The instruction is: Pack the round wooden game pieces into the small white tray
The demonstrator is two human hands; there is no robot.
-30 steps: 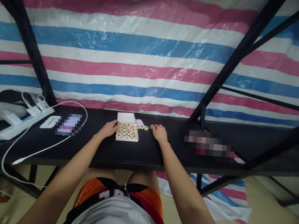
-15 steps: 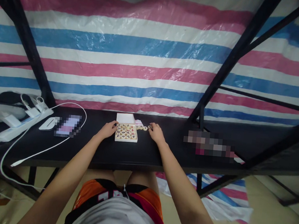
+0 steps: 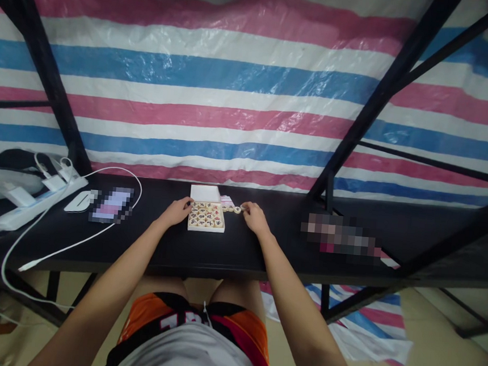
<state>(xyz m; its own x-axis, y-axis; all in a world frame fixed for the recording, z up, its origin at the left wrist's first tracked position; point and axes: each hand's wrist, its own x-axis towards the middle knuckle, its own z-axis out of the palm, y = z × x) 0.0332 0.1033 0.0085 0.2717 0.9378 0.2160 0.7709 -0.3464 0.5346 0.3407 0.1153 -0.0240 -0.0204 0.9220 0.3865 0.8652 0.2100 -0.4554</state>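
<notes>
A small pale wooden box (image 3: pixel 205 227) full of round game discs with red and black characters sits on the black table (image 3: pixel 221 249). My left hand (image 3: pixel 176 211) rests against the box's left edge, fingers curled on its rim. A few loose discs (image 3: pixel 231 208) lie in a row just right of the box. My right hand (image 3: pixel 254 218) is beside them, its fingertips pinched at the rightmost disc. The box's white lid (image 3: pixel 205 193) lies behind it.
A white power strip (image 3: pixel 33 201) with plugs and a looping white cable (image 3: pixel 72 242) lie at the left, beside a white mouse (image 3: pixel 76 201). Black frame bars (image 3: pixel 359 130) slant up on both sides. A striped tarp (image 3: pixel 235 91) hangs behind the table.
My right hand has slid a little to the left, closing in on the row of loose discs. The left hand has stayed at the box.
</notes>
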